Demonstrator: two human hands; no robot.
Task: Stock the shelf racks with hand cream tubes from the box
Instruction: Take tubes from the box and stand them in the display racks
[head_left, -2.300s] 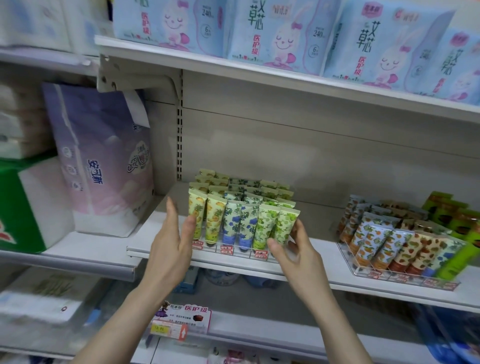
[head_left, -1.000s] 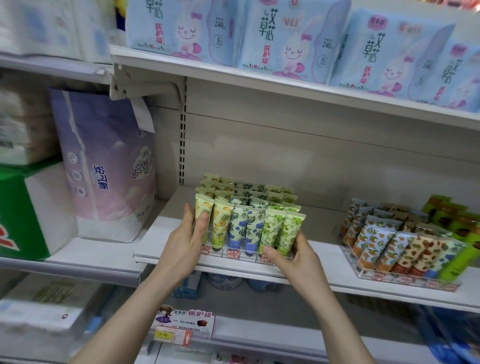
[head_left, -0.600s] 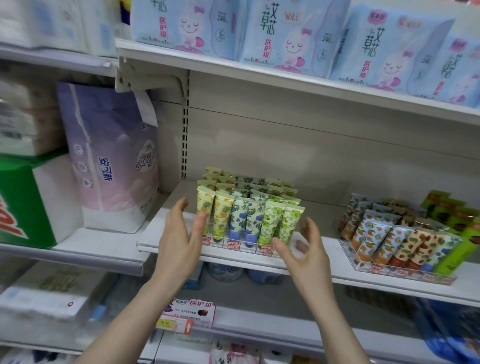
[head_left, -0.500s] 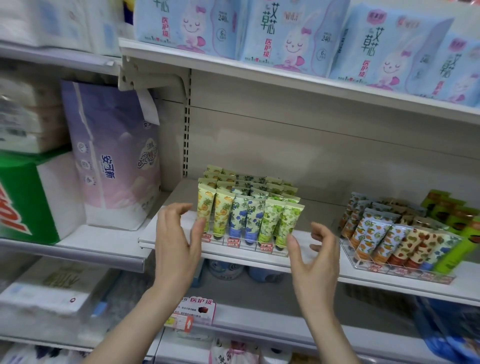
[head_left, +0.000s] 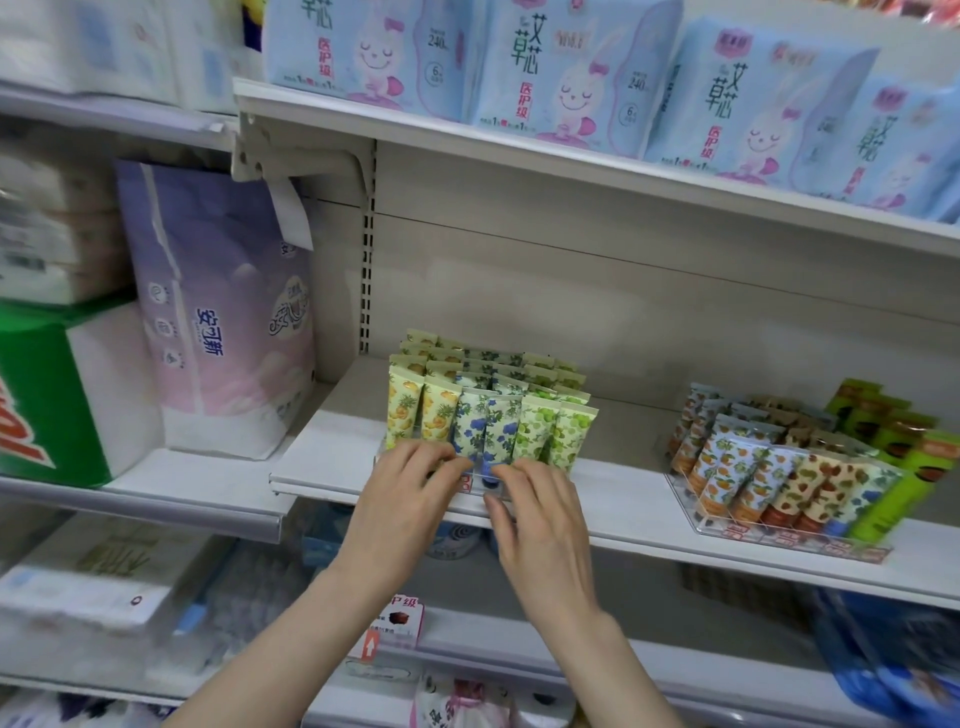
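While my left hand and right hand sit side by side at the near lip of the clear rack, their fingers bend down onto it below the blue-flowered hand cream tubes. I cannot tell whether either of the hands pinches anything. The tubes stand upright in rows in that rack on the white shelf. A second filled rack sits well apart to the right.

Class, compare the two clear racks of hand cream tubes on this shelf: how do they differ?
The left hand and right hand are at the front of the left rack; nothing touches the right rack. Tubes in the left rack show yellow, blue and green prints; those in the right rack add orange, brown spots and plain green. Both sit on one shelf.
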